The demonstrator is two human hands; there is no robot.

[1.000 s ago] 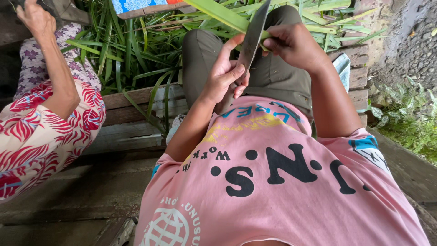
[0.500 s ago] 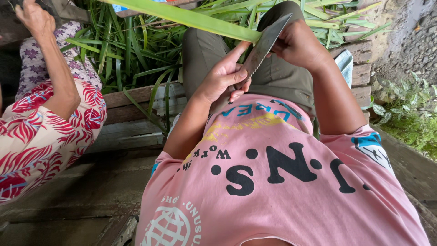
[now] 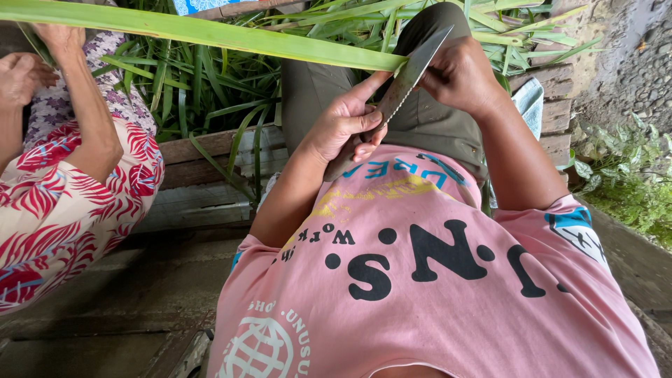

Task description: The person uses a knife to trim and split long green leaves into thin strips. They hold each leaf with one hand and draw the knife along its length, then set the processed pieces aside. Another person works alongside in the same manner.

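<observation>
Wooden planks (image 3: 203,203) | left hand (image 3: 343,126) pinches long leaf (image 3: 210,31) | right hand (image 3: 458,73) grips knife (image 3: 413,70)

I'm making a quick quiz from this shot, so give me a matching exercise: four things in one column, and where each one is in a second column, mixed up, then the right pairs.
Things:
1. knife
2. long green leaf
3. left hand
4. heap of green leaves

Places:
A. stretched across the top of the view
B. on the wooden boards between the two people
C. slanted over the lap, its blade meeting the leaf
D. below the leaf's end, thumb against the blade

Pairs: 1-C, 2-A, 3-D, 4-B
</observation>
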